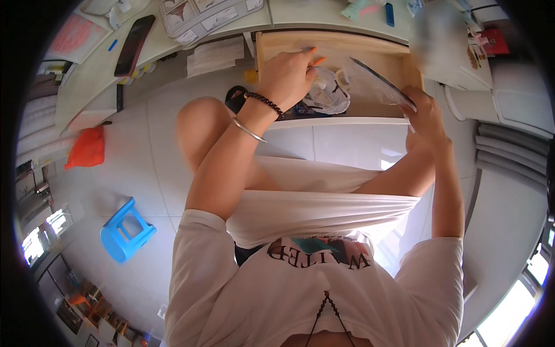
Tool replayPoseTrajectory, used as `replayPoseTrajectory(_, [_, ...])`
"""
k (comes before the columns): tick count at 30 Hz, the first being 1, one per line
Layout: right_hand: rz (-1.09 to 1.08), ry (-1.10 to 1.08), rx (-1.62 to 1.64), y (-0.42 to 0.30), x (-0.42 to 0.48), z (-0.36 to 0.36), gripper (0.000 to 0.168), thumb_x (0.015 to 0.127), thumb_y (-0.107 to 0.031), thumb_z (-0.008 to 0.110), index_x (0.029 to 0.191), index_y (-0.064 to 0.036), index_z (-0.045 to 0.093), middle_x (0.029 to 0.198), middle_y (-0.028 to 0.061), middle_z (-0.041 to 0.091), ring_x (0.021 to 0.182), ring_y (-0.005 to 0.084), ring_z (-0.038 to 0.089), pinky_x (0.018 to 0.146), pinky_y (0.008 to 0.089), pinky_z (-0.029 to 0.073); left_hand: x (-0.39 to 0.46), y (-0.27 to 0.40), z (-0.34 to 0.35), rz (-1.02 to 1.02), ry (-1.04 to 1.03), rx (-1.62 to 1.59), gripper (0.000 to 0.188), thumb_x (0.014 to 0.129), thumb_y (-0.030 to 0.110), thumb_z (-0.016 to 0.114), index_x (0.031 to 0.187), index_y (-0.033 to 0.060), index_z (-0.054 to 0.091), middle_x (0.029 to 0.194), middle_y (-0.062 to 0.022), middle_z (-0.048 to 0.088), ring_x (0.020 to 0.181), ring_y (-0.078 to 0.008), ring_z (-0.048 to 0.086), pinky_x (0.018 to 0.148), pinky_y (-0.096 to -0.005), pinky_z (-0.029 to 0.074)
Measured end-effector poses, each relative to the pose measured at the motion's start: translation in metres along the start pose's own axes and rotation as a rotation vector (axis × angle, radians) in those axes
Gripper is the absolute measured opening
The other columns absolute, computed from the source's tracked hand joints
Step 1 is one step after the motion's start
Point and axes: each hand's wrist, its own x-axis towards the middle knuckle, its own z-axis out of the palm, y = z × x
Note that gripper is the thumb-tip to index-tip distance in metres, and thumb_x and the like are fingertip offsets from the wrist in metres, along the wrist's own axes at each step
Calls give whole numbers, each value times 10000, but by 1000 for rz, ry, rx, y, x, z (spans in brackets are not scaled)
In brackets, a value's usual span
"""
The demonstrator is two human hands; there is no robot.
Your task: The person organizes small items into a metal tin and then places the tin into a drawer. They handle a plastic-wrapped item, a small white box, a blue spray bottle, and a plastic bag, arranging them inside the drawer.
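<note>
My left hand [289, 79], with a dark bead bracelet and a silver bangle at the wrist, is over the left part of an open wooden drawer [334, 42]. Its fingers are curled, and bright orange tips show at them; whether these are nails or a held item I cannot tell. Just beside the thumb, a crumpled clear plastic bag [331, 93] with small items inside lies in the drawer. My right hand [427, 110] grips a thin, clear plastic pouch [368, 84] with a dark edge, tilted above the drawer's right side.
The desk [286, 13] above the drawer carries a smartphone [134, 45], a clear compartment box [212, 19] and a small blue item [390, 15]. A blue plastic stool [125, 234] and a red bag [88, 147] are at the left. Grey stacked cushions [511, 152] are at the right.
</note>
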Motion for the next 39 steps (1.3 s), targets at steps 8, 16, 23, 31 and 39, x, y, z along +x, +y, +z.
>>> replayPoseTrajectory(8, [56,-505,352,-41,-13,-9,123,872,-89,604,935,13,576,706,145,588,618,213,604,614,367,456,2,-2,1,-3,-11,-52,116,779,132,660,845,40,636,742,-131,662,700,-299,648,635,-377,503])
replayPoseTrajectory(16, [235,-718,144,-73,9,-19,155,849,-37,532,953,64,586,657,114,594,569,191,604,566,338,491,2,-4,5,-20,-5,-60,85,750,77,616,804,18,647,804,-186,657,793,-377,638,686,-457,520])
replayPoseTrajectory(23, [238,-784,-13,-79,15,-24,266,820,-23,537,1064,80,565,712,143,623,568,225,595,565,344,486,2,-5,4,-2,-1,-37,90,731,55,609,807,14,636,786,-200,647,785,-379,632,693,-456,507])
replayPoseTrajectory(31, [160,-519,353,-73,12,18,329,836,-185,699,1025,-22,485,771,156,624,548,196,614,532,347,468,6,-7,12,-84,80,-86,225,749,98,684,935,29,578,775,-178,657,764,-357,650,672,-423,518])
replayPoseTrajectory(39, [483,-612,1195,-64,14,21,479,808,-222,742,1152,-32,468,950,88,583,725,164,610,604,323,511,6,-1,6,-177,49,-101,571,734,149,729,1191,-1,421,774,-261,638,787,-407,647,696,-448,534])
